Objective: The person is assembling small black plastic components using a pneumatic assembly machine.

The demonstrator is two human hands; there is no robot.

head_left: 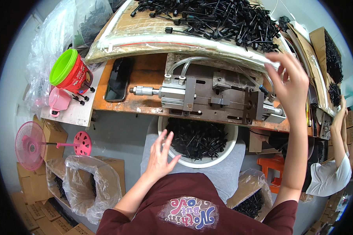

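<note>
My left hand (161, 156) is in the air by the left rim of a white perforated basin (234, 143), fingers spread and holding nothing. The basin rests on my lap, full of black plastic stems with wider heads (198, 139). My right hand (289, 74) is raised past the right end of a metal clamping fixture (206, 94), near the front edge of the tray, its fingers loosely curled and apart with nothing visible in them. Between two air cylinders, the left one (172, 96) and the right one (272, 111), a small metal block (219, 101) sits on a thin rod.
A plastic-wrapped cardboard tray (137, 47) heaped with black stems lies behind the fixture. At left are a phone (118, 78), a red-green bucket (72, 72), a pink cup (59, 100) and a pink fan (30, 145). Bagged cartons (84, 188) flank me; a person (333, 172) works at right.
</note>
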